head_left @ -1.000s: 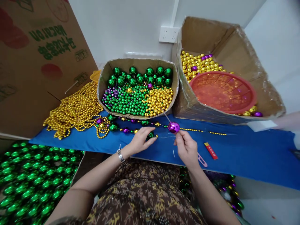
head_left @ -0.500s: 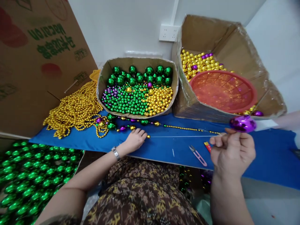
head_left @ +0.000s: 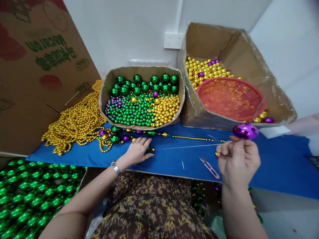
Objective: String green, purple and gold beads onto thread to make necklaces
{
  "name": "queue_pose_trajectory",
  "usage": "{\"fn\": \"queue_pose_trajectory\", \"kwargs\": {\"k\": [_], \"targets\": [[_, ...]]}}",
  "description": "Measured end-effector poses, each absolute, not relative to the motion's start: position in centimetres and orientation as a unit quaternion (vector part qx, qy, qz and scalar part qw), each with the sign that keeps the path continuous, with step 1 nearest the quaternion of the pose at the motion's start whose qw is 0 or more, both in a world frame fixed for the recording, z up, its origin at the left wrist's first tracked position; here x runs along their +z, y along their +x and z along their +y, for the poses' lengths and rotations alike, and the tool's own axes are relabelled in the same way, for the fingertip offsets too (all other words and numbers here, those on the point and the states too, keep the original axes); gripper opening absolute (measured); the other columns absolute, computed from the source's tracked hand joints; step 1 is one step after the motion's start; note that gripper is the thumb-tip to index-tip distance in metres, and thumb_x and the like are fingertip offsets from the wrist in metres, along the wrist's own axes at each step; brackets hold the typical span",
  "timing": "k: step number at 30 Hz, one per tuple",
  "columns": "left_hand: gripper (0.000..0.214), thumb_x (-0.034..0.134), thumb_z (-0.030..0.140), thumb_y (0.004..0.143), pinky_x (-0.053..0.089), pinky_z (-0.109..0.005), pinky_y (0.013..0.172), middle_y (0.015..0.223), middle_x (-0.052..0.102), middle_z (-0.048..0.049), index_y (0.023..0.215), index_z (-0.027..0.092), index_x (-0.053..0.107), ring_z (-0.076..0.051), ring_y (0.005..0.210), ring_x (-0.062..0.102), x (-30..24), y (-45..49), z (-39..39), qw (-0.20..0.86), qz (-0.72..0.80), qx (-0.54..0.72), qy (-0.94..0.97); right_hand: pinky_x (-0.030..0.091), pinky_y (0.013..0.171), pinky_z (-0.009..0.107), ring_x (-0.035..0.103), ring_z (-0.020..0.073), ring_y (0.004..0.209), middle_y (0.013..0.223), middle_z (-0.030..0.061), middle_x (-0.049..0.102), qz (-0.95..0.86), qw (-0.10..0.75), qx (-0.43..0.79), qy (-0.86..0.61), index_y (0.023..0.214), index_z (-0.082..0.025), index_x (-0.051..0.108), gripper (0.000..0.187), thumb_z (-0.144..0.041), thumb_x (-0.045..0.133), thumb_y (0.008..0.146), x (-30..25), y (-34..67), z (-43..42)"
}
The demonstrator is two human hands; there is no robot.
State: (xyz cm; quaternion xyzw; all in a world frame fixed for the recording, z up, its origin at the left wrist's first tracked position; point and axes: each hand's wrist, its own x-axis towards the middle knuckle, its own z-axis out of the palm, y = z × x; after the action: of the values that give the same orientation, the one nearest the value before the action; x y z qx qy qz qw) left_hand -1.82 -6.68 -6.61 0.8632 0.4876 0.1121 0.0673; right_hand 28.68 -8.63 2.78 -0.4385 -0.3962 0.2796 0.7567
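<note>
My right hand [head_left: 239, 159] is closed at the right, fingers pinched at a large shiny purple bead [head_left: 245, 130]. A thin needle-like rod [head_left: 258, 109] rises above that bead. From this hand a taut white thread [head_left: 185, 146] runs left to a small gold bead [head_left: 153, 149] beside my left hand [head_left: 137, 151]. The left hand rests over the strand, thumb apart from the fingers, with a dark green bead partly showing between them. Behind it lies a beaded garland [head_left: 126, 137] of green, purple and gold beads, ending in a thin gold bead chain [head_left: 194, 138].
Pink thread snips [head_left: 209, 168] lie on the blue cloth [head_left: 169, 162]. A cardboard box [head_left: 183, 89] holds green, purple and gold beads. In a larger carton [head_left: 211, 39] sits a red basket [head_left: 231, 96]. Gold bead strings [head_left: 77, 122] are heaped left; green ones [head_left: 37, 196] lie below.
The view has shifted slightly. My left thumb has spread away from the fingers, showing a green bead there. My right hand still holds the purple bead; the rod above it now shows.
</note>
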Motion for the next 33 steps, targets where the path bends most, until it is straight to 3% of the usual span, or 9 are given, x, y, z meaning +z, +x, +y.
{"fn": "queue_pose_trajectory", "kwargs": {"k": [4, 9, 14, 20, 27, 29, 33], "targets": [[0.051, 0.06, 0.047, 0.085, 0.044, -0.046, 0.097, 0.119, 0.062, -0.016, 0.126, 0.017, 0.056, -0.031, 0.112, 0.056, -5.2, -1.6, -6.6, 0.104, 0.466, 0.177, 0.86, 0.043, 0.05, 0.024, 0.039, 0.0069, 0.046, 0.054, -0.0083, 0.042, -0.404, 0.748, 0.29, -0.441, 0.084, -0.019, 0.059, 0.021, -0.039, 0.066, 0.086, 1.6, 28.3, -8.7], [0.03, 0.06, 0.035, 0.087, 0.051, -0.037, 0.086, 0.104, 0.07, -0.0107, 0.112, 0.021, 0.066, -0.024, 0.097, 0.065, -1.7, -0.4, -6.4, 0.195, 0.457, 0.312, 0.81, 0.045, 0.053, 0.023, 0.042, 0.0067, 0.049, 0.058, -0.0074, 0.044, -0.438, 0.689, 0.371, -0.442, 0.089, -0.02, 0.06, 0.019, -0.039, 0.06, 0.09, -1.2, 26.5, -8.8], [0.021, 0.064, 0.028, 0.083, 0.052, -0.031, 0.078, 0.095, 0.073, -0.0065, 0.102, 0.022, 0.072, -0.02, 0.085, 0.067, 0.4, 1.5, -6.3, 0.323, 0.426, 0.387, 0.751, 0.043, 0.049, 0.022, 0.039, 0.0071, 0.048, 0.057, -0.0082, 0.036, -0.439, 0.644, 0.45, -0.436, 0.09, -0.02, 0.059, 0.021, -0.041, 0.056, 0.091, -2.2, 24.4, -8.4], [0.021, 0.061, 0.027, 0.085, 0.053, -0.028, 0.073, 0.089, 0.072, -0.0055, 0.102, 0.023, 0.073, -0.018, 0.08, 0.066, -1.1, 3.5, -5.9, 0.401, 0.414, 0.397, 0.714, 0.041, 0.048, 0.022, 0.032, 0.0066, 0.046, 0.057, -0.0091, 0.03, -0.421, 0.639, 0.501, -0.404, 0.087, -0.022, 0.058, 0.021, -0.043, 0.057, 0.089, -0.5, 24.2, -8.3], [0.032, 0.059, 0.031, 0.086, 0.041, -0.041, 0.104, 0.126, 0.062, -0.0091, 0.116, 0.025, 0.067, -0.023, 0.117, 0.057, -2.1, 6.5, -3.3, 0.489, 0.351, 0.366, 0.709, 0.037, 0.046, 0.02, 0.029, 0.0067, 0.045, 0.055, -0.0096, 0.026, -0.416, 0.637, 0.534, -0.369, 0.086, -0.022, 0.057, 0.021, -0.043, 0.057, 0.089, 0.5, 23.9, -8.2], [0.027, 0.059, 0.033, 0.087, 0.039, -0.041, 0.105, 0.125, 0.062, -0.009, 0.109, 0.024, 0.069, -0.024, 0.121, 0.054, -2.2, 7.1, -2.9, 0.53, 0.324, 0.329, 0.711, 0.036, 0.045, 0.02, 0.029, 0.0066, 0.045, 0.055, -0.0096, 0.027, -0.413, 0.637, 0.539, -0.365, 0.085, -0.022, 0.057, 0.021, -0.043, 0.058, 0.089, 0.5, 23.7, -8.2], [0.027, 0.058, 0.04, 0.088, 0.047, -0.036, 0.092, 0.105, 0.07, -0.0095, 0.078, 0.018, 0.069, -0.023, 0.107, 0.061, -3.0, 7.5, -2.9, 0.595, 0.309, 0.307, 0.676, 0.037, 0.045, 0.02, 0.03, 0.0069, 0.046, 0.056, -0.0095, 0.028, -0.418, 0.63, 0.539, -0.37, 0.087, -0.022, 0.057, 0.022, -0.043, 0.057, 0.089, 0.3, 23.6, -8.3]]}}
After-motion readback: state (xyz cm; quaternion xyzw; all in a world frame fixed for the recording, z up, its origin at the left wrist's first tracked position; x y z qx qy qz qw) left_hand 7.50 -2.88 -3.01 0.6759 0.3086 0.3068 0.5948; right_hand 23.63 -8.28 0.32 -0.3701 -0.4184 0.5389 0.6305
